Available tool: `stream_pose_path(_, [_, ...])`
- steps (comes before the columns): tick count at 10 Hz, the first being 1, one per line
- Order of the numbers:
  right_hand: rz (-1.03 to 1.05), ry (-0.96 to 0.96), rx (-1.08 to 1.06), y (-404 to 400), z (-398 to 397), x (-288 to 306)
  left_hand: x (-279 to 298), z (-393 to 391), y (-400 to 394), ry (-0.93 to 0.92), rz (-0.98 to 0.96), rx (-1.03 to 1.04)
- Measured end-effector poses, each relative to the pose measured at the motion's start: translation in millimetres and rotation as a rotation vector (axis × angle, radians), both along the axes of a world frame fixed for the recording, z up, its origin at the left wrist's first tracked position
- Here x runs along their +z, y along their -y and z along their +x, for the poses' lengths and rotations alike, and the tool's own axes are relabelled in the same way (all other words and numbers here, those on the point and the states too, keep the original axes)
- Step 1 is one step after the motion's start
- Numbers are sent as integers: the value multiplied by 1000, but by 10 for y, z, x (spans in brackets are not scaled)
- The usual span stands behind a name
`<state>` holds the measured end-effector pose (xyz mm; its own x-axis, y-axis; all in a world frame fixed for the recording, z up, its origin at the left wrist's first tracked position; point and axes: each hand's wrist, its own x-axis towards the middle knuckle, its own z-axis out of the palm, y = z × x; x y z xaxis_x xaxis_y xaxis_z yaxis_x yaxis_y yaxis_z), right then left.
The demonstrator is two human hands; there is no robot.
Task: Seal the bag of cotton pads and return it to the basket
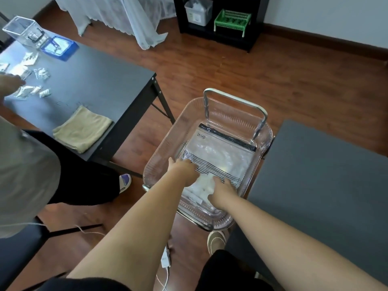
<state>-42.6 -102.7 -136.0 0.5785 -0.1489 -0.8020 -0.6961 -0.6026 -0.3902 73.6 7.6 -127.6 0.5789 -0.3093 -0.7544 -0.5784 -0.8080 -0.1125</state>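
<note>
Low in the centre of the frame, both hands reach into the clear basket (159, 148). The left hand (184, 169) and right hand (222, 191) close on the bag of cotton pads (204, 184) from either side — probably to steady its mouth for sealing. A larger zip pouch (222, 148) lies beneath it.

No readable text anywhere. Small dark-bordered label (201, 136) at the far left corner of the clear zip bag (220, 152) in the basket (161, 148), lettering too blurred to make out. Pale marking on the front of the white bin (197, 12) on the far shelf, likewise illegible. Printing on the small packets (42, 73) on the left table too small to tell.
</note>
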Motion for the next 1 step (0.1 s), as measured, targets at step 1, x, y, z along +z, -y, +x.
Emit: stream_pose_path(1, [78, 222, -171, 115, -2, 202, 115, -13, 9, 46, -215, 80])
